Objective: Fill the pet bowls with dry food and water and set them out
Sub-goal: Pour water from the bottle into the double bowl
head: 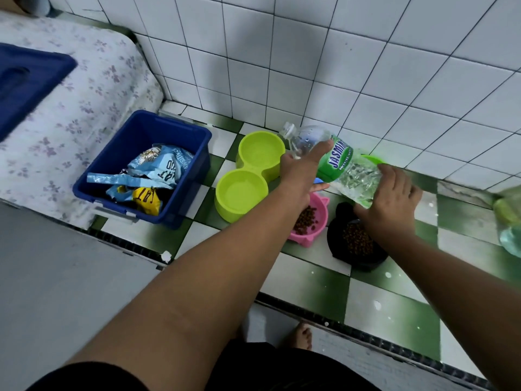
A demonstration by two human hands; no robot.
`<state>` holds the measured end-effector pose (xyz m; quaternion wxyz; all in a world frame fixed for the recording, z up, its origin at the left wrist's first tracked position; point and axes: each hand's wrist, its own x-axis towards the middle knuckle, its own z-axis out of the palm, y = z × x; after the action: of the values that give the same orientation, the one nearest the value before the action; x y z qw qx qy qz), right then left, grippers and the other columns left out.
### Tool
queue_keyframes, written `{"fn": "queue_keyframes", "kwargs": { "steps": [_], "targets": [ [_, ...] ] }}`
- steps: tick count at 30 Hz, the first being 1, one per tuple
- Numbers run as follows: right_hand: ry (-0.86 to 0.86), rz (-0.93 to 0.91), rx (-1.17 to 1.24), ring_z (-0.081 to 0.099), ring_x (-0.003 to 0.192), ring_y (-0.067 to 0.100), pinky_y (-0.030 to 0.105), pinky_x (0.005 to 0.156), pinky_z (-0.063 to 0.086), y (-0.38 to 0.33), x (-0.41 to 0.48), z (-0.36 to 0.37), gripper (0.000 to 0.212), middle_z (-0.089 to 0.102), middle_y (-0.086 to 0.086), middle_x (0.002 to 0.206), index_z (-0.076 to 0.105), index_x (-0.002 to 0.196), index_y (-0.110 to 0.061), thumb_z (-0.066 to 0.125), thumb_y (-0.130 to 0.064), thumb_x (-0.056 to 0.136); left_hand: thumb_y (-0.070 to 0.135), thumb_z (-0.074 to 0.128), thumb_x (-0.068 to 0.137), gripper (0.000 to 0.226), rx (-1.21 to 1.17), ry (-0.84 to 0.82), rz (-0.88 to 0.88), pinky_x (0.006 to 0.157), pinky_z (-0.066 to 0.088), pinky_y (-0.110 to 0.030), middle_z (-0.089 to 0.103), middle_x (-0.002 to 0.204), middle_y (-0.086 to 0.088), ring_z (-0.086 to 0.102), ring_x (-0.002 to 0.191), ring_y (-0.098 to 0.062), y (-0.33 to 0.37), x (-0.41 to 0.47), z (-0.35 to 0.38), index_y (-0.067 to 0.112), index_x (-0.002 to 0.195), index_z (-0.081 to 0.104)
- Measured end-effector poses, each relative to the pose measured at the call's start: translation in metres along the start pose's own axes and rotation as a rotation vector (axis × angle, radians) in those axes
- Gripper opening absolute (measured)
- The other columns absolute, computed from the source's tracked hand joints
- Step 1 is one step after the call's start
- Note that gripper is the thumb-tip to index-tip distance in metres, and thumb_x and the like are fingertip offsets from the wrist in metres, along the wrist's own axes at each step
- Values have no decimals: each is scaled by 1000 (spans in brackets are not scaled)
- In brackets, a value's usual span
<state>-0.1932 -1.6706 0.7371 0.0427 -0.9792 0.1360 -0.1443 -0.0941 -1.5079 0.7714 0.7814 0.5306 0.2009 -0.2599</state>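
1. Grip, left: my left hand (303,172) holds the water bottle (349,172) at its shoulder. The thumb lies over the top of it and the fingers go underneath. A small blue piece shows at those fingers; I cannot tell what it is.

2. Grip, right: my right hand (394,193) clasps the base end of the bottle, with the fingers curled over the crinkled clear plastic.

3. Bottle: it is held above the floor, lying well over. The open mouth points far-left, just beside the rim of the far well of the lime double bowl (248,176). The green label reads "JASMINE", with smaller print that looks like "DRINKING WATER".

4. Double bowl: it stands on the green-and-white checked floor (394,303), close to the white tiled wall (366,66). Both wells show a pale flat surface; I cannot confirm that this is water.

5. Food bowls: the pink bowl (320,218) sits under my left wrist and the black bowl (335,238) sits just right of it. Both hold brown kibble.

6. Blue bin (141,131): it is left of the double bowl. It holds a crumpled light-blue bag (158,167) with "CAT" and part of "FOOD" legible, and a yellow bag (146,197) marked "CAT".

7. Bed (84,94): it has a floral sheet and is at far left. It carries a blue lid (28,80).
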Motion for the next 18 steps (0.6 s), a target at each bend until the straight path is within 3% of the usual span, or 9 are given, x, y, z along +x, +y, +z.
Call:
{"fn": "queue_keyframes", "kwargs": {
  "steps": [7, 15, 18],
  "targets": [
    [-34, -51, -29, 41, 125, 35, 52, 101, 31, 6, -16, -6, 98, 42, 17, 135, 32, 144, -11, 85, -28, 63, 33, 89, 77, 70, -67, 1, -14, 71, 64, -50, 60, 132, -13, 67, 112, -36, -26, -18, -12, 18, 131, 46],
    [-71, -121, -76, 44, 120, 35, 50, 100, 31, 5, -34, -5, 92, 44, 21, 134, 36, 145, -9, 80, -22, 66, 37, 90, 74, 72, -133, 78, -37, 70, 64, -49, 69, 120, -11, 74, 92, -29, -50, -24, -26, 20, 130, 49],
    [-73, -140, -86, 45, 119, 37, 51, 100, 32, 5, -36, -5, 91, 45, 22, 132, 37, 144, -9, 80, -18, 64, 38, 89, 75, 66, -127, 90, -53, 70, 64, -49, 71, 119, -13, 74, 94, -29, -55, -23, -28, 20, 129, 54]
  ]
}}
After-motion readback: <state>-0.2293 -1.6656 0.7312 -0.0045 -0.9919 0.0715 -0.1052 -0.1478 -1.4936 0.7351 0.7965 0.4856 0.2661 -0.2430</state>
